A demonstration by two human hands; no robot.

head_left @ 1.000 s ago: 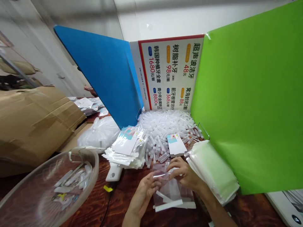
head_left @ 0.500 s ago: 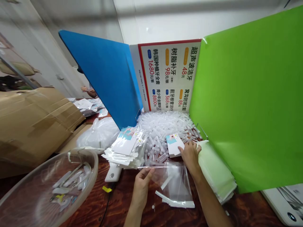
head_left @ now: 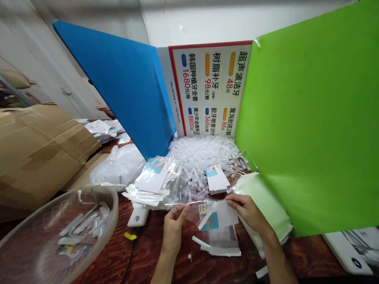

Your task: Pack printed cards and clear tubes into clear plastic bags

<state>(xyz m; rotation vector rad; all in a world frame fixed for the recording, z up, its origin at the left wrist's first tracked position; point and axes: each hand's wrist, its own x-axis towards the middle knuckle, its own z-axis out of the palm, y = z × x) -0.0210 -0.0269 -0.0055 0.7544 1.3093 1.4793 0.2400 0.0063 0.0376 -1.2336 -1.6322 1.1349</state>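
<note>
My left hand (head_left: 175,221) pinches the upper left edge of a clear plastic bag (head_left: 222,236) above the wooden table. A white and teal card (head_left: 225,215) lies in or over the bag's opening; which one I cannot tell. My right hand (head_left: 245,209) is closed on the card's upper right corner. Behind the hands stands a small stack of similar cards (head_left: 217,180), beside a heap of small clear tubes with white caps (head_left: 204,152). Filled card packets (head_left: 151,181) are piled to the left. Pale green bags (head_left: 266,209) lie at the right.
Blue (head_left: 118,86) and green (head_left: 308,118) panels flank a printed board (head_left: 207,90). At the left are a clear round tub (head_left: 114,221), a cardboard box (head_left: 38,150) and a white plastic bag (head_left: 118,165). A white device (head_left: 346,252) sits at the right edge.
My right hand has moved from the card stack down to the bag, bringing a card with it. My left hand still holds the bag's edge. The view has shifted slightly.
</note>
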